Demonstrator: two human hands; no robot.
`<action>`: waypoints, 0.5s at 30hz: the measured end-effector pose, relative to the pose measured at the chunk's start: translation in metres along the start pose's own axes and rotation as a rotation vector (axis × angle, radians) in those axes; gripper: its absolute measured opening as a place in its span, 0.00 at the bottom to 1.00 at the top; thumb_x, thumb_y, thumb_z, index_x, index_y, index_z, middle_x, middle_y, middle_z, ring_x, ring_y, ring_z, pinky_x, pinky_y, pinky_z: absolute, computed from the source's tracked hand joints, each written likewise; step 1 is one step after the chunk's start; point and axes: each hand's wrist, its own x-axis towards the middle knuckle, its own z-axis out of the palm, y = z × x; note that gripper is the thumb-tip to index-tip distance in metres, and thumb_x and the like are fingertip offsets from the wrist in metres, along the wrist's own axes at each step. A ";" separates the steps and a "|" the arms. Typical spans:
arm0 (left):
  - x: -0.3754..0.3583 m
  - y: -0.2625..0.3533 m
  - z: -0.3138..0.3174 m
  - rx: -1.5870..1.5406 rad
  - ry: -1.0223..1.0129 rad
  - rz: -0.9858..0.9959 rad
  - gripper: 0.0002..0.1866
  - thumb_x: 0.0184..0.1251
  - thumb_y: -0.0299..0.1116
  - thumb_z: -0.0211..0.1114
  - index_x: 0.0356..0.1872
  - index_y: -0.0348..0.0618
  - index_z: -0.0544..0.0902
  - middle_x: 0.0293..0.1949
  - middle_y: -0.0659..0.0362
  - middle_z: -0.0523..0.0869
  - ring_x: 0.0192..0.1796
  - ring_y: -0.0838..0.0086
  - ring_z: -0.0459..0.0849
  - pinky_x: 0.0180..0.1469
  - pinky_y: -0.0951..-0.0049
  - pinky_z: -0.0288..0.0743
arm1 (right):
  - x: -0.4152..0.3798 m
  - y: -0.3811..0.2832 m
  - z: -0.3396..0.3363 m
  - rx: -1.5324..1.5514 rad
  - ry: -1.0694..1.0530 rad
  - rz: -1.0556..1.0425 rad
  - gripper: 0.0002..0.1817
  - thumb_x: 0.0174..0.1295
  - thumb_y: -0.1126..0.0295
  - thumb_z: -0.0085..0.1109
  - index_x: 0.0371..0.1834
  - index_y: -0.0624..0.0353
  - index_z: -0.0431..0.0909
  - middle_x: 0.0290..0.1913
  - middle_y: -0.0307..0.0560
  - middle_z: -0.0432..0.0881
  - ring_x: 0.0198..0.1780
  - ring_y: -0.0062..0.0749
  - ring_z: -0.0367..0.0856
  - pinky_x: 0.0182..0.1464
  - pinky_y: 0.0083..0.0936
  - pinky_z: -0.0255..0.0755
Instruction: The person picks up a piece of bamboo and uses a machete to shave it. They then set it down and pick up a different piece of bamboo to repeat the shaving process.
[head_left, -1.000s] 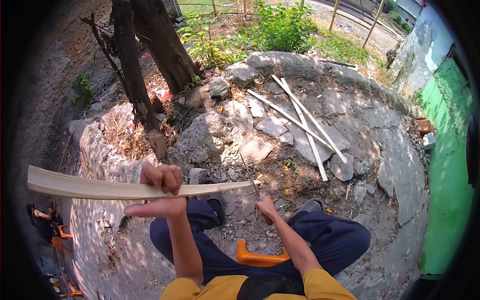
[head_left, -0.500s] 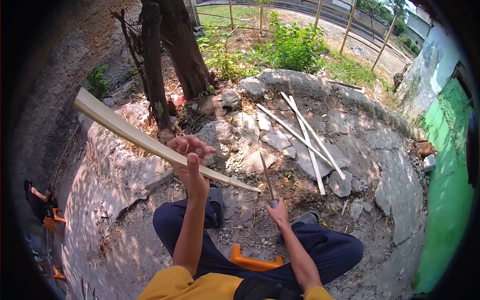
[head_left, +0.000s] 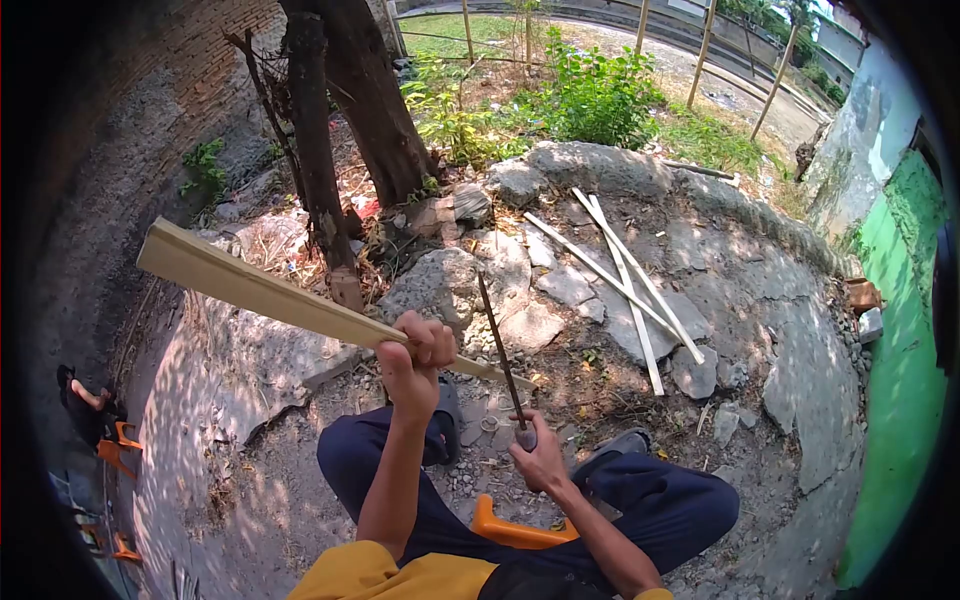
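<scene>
My left hand is closed around a long pale strip of bamboo or wood, its fingers curled over the upper edge. The strip slants down from upper left, with its wide end raised and its narrow end near the ground. In my right hand is a long, narrow, dark-bladed knife, gripped by its handle. The blade points up and away from me, to the right of the left hand and apart from it. In this view the blade passes in front of the strip's lower end.
Several pale strips lie crossed on broken concrete ahead. An orange stool shows between my legs. Tree trunks stand at the upper left, a green wall at the right. A person is beside orange chairs at the far left.
My left hand has gone from loosely open fingers to closed around the strip. The strip has turned, showing a broader face. The knife now stands higher, nearer the strip.
</scene>
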 end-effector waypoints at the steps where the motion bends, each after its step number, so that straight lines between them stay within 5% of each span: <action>1: -0.001 0.001 0.007 -0.003 0.046 0.010 0.34 0.67 0.72 0.52 0.24 0.50 0.58 0.17 0.69 0.52 0.19 0.81 0.49 0.24 0.72 0.44 | -0.005 -0.010 0.002 0.103 -0.043 0.021 0.26 0.55 0.72 0.60 0.59 0.58 0.70 0.23 0.38 0.75 0.24 0.22 0.73 0.30 0.27 0.69; 11: -0.015 -0.001 0.008 -0.027 0.071 0.067 0.35 0.69 0.74 0.47 0.23 0.51 0.58 0.15 0.68 0.52 0.18 0.80 0.46 0.22 0.71 0.43 | -0.010 -0.047 0.006 0.256 -0.172 -0.038 0.20 0.60 0.79 0.54 0.57 0.57 0.71 0.22 0.30 0.70 0.20 0.13 0.67 0.22 0.19 0.60; 15: -0.008 0.007 0.000 -0.061 0.008 0.064 0.35 0.70 0.73 0.48 0.22 0.52 0.58 0.15 0.68 0.51 0.17 0.80 0.45 0.21 0.71 0.41 | -0.003 -0.028 0.004 0.418 -0.246 0.170 0.20 0.57 0.75 0.57 0.55 0.56 0.75 0.22 0.33 0.73 0.20 0.16 0.69 0.24 0.21 0.63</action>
